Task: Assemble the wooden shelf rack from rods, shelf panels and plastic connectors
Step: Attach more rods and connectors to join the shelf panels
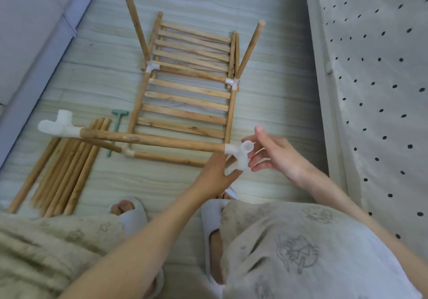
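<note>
While the rod (pixel 152 140) runs nine-to-three, both hands, left hand (pixel 216 173) and right hand (pixel 275 157), hover open-fingered by its three-o'clock connector (pixel 239 151), gripping nothing.

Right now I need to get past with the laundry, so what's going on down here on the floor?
A person is building a wooden shelf rack on the floor. Both hands are at a white plastic connector on the near end of a rod: the left hand from below, the right hand beside it with fingers spread. The rod's far end carries another connector. Spare rods and a green tool lie to the left.
</note>
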{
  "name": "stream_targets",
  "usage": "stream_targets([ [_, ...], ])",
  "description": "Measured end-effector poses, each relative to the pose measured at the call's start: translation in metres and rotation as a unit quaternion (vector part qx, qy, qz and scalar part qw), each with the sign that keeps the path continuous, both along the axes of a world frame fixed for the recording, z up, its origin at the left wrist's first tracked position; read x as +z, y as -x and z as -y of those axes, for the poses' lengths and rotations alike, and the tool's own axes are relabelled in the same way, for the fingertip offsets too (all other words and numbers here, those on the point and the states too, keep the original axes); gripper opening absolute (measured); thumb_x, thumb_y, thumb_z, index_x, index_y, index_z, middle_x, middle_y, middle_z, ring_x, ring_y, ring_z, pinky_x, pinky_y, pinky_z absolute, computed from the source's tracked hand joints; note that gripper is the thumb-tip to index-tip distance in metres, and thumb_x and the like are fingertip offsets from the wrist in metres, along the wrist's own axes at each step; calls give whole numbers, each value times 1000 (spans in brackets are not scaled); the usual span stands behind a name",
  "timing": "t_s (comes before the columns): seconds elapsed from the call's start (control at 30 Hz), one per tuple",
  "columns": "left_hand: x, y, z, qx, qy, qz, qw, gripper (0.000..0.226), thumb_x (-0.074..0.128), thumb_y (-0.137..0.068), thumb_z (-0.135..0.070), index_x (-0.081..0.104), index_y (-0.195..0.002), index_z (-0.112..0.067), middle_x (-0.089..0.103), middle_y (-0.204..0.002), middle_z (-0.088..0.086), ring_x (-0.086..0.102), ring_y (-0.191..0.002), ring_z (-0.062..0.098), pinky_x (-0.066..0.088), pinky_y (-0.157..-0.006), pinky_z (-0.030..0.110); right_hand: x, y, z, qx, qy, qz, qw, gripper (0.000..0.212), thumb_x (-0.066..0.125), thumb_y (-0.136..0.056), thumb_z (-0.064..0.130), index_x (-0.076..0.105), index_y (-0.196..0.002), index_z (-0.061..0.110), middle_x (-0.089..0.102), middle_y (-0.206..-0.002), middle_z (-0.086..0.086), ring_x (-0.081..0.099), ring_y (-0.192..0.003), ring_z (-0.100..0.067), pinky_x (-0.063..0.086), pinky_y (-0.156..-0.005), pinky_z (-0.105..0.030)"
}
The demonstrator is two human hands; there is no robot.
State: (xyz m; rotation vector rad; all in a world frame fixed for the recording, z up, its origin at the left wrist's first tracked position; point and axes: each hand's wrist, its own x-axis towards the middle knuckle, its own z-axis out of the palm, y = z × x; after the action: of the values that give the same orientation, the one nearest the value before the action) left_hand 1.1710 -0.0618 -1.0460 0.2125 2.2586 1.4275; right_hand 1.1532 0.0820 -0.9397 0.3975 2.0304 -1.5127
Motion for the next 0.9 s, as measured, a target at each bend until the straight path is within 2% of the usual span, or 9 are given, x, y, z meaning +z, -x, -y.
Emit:
stream_targets([
  [0.1,-9,13,-25,34,-39,81,995,14,54,-91,-28,61,-98,-17,62,-89,-6,58,-85,10,42,-63,18,12,4,10,187,-211,-60,958,50,47,-82,63,58,-110,24,65,-80,-2,62,-63,-8,52,-64,-22],
  [0.17,-12,19,-30,58,-53,63,995,13,46,-93,-11,56,-85,-10,57,-79,1,52,-75,15,39,-60,22,13,13,19,214,-292,-82,929,43,50,-85,59,58,-106,22,63,-71,2,58,-55,-5,45,-56,-18],
  [0.23,-10,22,-33,69,-73,36,994,20,41,-92,2,50,-78,-10,49,-71,-1,46,-65,8,35,-58,13,11,20,28,202,-321,-65,923,43,49,-88,55,61,-101,15,63,-64,2,58,-50,-8,47,-54,-20],
  [0.33,-13,21,-39,64,-46,53,995,32,41,-93,-1,38,-66,-17,40,-63,-6,39,-59,3,35,-51,8,12,23,36,152,-309,6,939,41,52,-90,49,61,-103,12,69,-74,-5,68,-60,-16,57,-66,-27],
  [0.5,-26,20,-44,71,-82,30,994,12,44,-89,-3,52,-85,-11,51,-71,-4,49,-69,14,38,-59,26,14,20,36,150,-273,75,947,31,67,-83,39,58,-105,18,62,-85,0,64,-72,-14,57,-70,-27],
  [0.63,-21,22,-40,82,-118,34,989,19,39,-84,4,47,-74,-10,49,-69,2,45,-66,16,40,-59,35,9,14,36,101,-288,56,950,34,74,-78,22,56,-106,16,63,-77,0,60,-58,-9,53,-59,-21],
  [0.73,-23,24,-39,78,-117,33,989,33,43,-83,4,37,-61,-20,46,-64,2,41,-62,14,36,-57,33,2,10,38,64,-299,38,951,33,74,-76,18,56,-103,15,64,-81,0,58,-62,-11,49,-60,-24],
  [0.8,-25,25,-41,58,-92,16,994,35,44,-87,1,36,-61,-22,46,-67,3,43,-66,16,38,-59,34,-3,7,39,16,-272,42,961,24,73,-76,13,60,-96,12,62,-77,1,56,-64,-12,46,-56,-22],
  [0.9,-22,27,-43,56,-86,9,995,25,44,-95,-7,44,-73,-20,43,-65,-10,44,-71,13,36,-62,25,-6,3,39,-45,-227,48,972,11,71,-77,11,67,-86,8,59,-70,3,54,-60,-8,42,-51,-18],
])
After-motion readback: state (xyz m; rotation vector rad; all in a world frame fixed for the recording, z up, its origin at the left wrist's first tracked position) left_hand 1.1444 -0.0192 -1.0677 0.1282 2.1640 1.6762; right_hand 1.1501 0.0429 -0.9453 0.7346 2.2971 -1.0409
